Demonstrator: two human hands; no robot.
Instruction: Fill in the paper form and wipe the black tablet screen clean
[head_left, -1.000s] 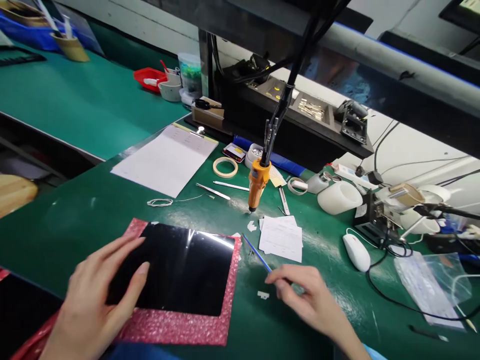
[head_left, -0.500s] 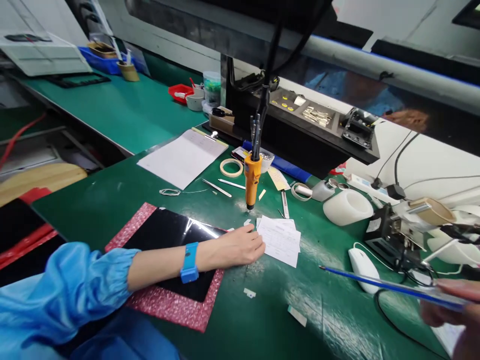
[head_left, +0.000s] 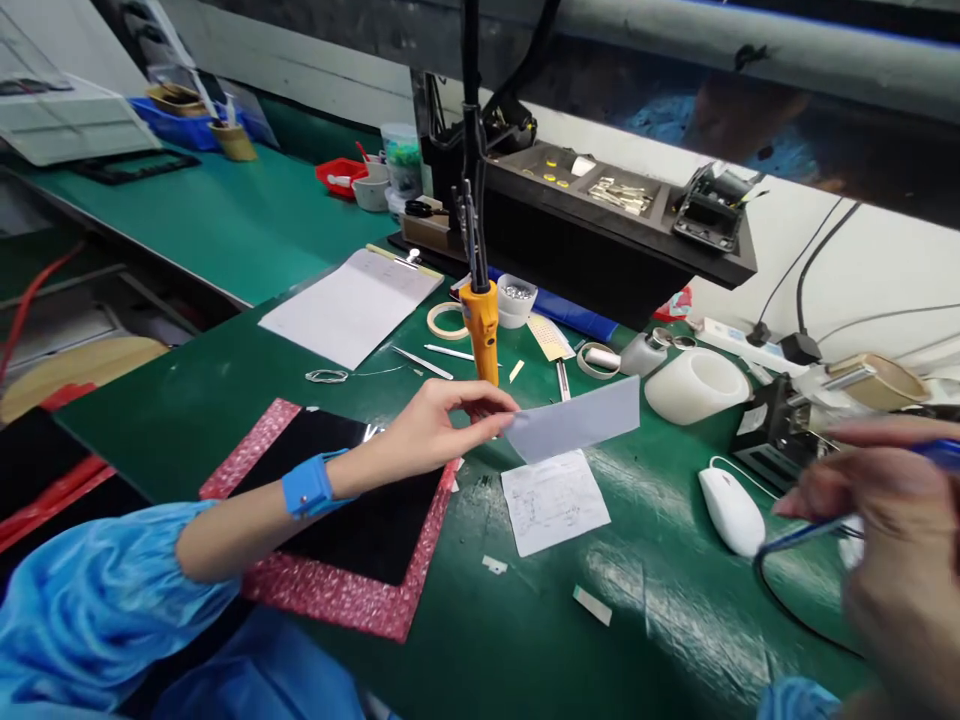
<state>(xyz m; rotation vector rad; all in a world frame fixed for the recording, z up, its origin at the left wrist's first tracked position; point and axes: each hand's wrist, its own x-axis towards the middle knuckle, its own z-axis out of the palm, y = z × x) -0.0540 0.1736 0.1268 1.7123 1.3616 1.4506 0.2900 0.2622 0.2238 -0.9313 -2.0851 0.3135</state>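
My left hand (head_left: 442, 425) pinches a pale sheet of paper (head_left: 574, 420) by its left edge and holds it above the green bench. Under the sheet lies another printed paper (head_left: 553, 500). My left forearm, with a blue wrist strap (head_left: 307, 485), crosses a black glossy panel (head_left: 352, 490) resting on a pink foam pad (head_left: 330, 600). My right hand (head_left: 892, 540), blurred at the right edge, is closed on a thin blue stick (head_left: 806, 535). An orange electric screwdriver (head_left: 480, 330) hangs just behind my left hand.
A white mouse (head_left: 731, 510) and its cable lie right of the papers. A clipboard (head_left: 352, 305), tape rolls (head_left: 448, 320), tweezers, a white cup (head_left: 697, 385) and a black parts shelf (head_left: 615, 225) stand further back. Small paper scraps (head_left: 592, 603) lie near the front.
My left hand left the black panel, reached to the paper stack and lifted the top sheet. My right hand swung right with the blue stick.
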